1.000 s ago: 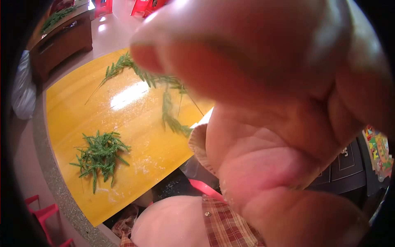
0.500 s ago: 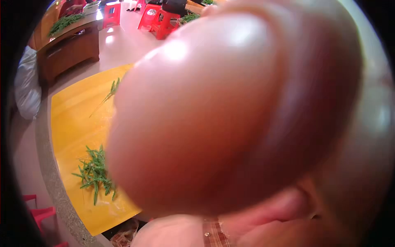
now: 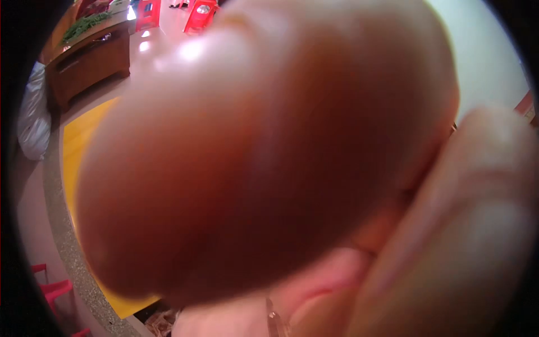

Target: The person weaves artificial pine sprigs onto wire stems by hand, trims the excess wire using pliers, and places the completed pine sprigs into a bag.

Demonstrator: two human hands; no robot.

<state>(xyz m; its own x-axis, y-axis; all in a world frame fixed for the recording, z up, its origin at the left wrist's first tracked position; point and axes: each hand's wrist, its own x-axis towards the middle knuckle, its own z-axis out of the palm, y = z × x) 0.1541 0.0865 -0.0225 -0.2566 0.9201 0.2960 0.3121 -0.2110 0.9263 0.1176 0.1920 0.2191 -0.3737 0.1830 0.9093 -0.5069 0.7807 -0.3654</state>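
My right hand (image 3: 264,151) is right up against the camera, and its blurred fingers cover most of the head view. One large fingertip fills the middle, and another finger (image 3: 483,213) shows at the right edge. Whether they grip anything cannot be made out. Behind the hand, a strip of the yellow tabletop (image 3: 78,146) shows at the left. The hand hides the rest of that surface. My left hand is not identifiable in view.
At the upper left stands a brown wooden table (image 3: 90,62) with green sprigs (image 3: 87,27) on it. Red plastic stools (image 3: 199,16) are on the floor behind. A white bag (image 3: 35,118) hangs at the far left, and a pink-red stool (image 3: 56,289) is at the lower left.
The fingers have shifted left across the view, covering the green sprigs on the yellow tabletop. A second finger now shows more distinctly at the right.
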